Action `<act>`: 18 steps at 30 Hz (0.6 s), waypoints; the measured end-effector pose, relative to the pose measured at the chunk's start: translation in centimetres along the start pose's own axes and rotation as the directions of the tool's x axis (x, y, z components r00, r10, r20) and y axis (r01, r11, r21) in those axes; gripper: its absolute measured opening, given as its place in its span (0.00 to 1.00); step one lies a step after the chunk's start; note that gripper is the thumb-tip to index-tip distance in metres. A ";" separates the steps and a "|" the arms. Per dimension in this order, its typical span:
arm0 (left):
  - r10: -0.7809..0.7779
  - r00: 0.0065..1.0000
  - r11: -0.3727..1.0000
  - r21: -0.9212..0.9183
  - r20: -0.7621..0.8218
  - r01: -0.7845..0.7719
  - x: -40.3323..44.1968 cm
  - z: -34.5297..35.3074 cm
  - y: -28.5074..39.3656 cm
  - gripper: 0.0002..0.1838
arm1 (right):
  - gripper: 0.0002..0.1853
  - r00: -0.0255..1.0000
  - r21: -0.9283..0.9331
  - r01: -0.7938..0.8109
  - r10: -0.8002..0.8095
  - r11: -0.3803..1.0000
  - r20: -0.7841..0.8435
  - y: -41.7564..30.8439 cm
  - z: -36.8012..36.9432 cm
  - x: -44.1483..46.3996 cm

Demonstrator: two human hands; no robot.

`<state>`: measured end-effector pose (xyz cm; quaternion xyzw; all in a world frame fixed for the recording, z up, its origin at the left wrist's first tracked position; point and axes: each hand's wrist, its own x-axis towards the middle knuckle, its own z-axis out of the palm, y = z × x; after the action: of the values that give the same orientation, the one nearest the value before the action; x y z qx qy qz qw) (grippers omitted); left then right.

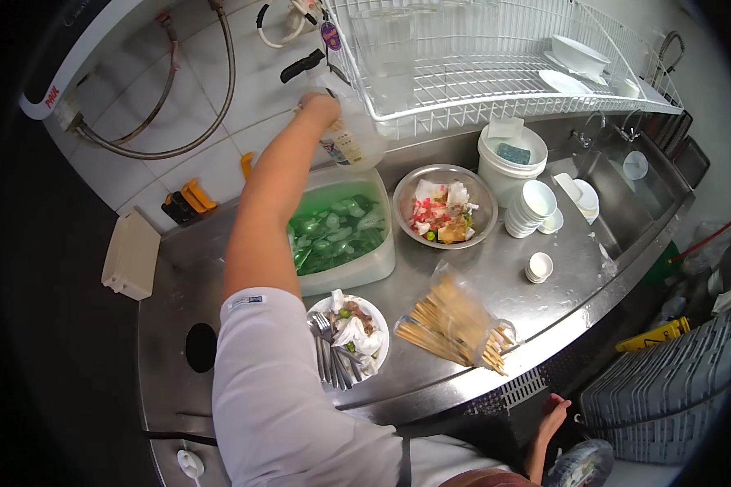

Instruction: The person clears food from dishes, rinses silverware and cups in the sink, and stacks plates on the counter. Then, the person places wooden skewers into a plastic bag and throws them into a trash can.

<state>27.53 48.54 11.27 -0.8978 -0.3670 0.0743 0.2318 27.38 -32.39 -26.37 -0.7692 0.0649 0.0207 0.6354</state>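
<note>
My left hand (pixel 321 109) is closed around the handle of a translucent plastic jug (pixel 351 134) with a printed label, against the tiled wall. Below that arm is a plastic tub (pixel 387 243) with green liquid and several small submerged items. A white plate (pixel 382 341) by my sleeve carries food scraps, crumpled tissue, forks and other cutlery. My right hand (pixel 552 415) hangs low past the counter's front edge, its fingers loosely bent and holding nothing visible. Nearest to it on the counter lies a clear plastic bag of wooden chopsticks (pixel 447 321).
A steel bowl (pixel 493 199) of food scraps stands beside a white bucket (pixel 495 177) with a sponge (pixel 513 153). Stacked white bowls (pixel 532 209) and small cups (pixel 538 267) sit near the sink (pixel 625 207). A wire rack (pixel 495 101) overhangs the back; grey crates (pixel 666 390) stand at right.
</note>
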 end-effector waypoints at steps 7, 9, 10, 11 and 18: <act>-0.118 0.972 0.992 0.076 0.204 0.105 -8.4 -5.8 0.1 0.14 | 0.38 0.988 -0.056 0.153 -0.152 0.987 0.022 -0.8 2.2 1.8; -0.109 0.979 0.992 0.075 0.174 0.097 -12.1 -6.7 -1.7 0.14 | 0.38 0.981 -0.095 0.196 -0.196 0.976 0.009 -2.5 3.0 2.2; -0.105 0.981 0.993 0.074 0.162 0.094 -14.0 -6.5 -2.8 0.14 | 0.36 0.982 -0.030 0.191 -0.191 0.981 -0.010 -2.9 3.5 2.7; -0.075 0.982 0.997 0.041 0.175 0.069 -15.1 -5.2 -4.4 0.11 | 0.36 0.970 -0.018 0.241 -0.241 0.970 -0.020 -3.9 4.0 2.9; 0.071 0.975 -0.121 -0.968 0.212 0.220 -31.2 0.9 -1.7 0.09 | 0.23 0.752 0.016 0.657 -0.656 0.754 0.057 -14.0 10.7 0.8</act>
<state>3.76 28.24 10.15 -0.7338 -0.3694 -0.1510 -0.5499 30.49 -19.43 -14.88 -0.7439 -0.2279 -0.1805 0.6018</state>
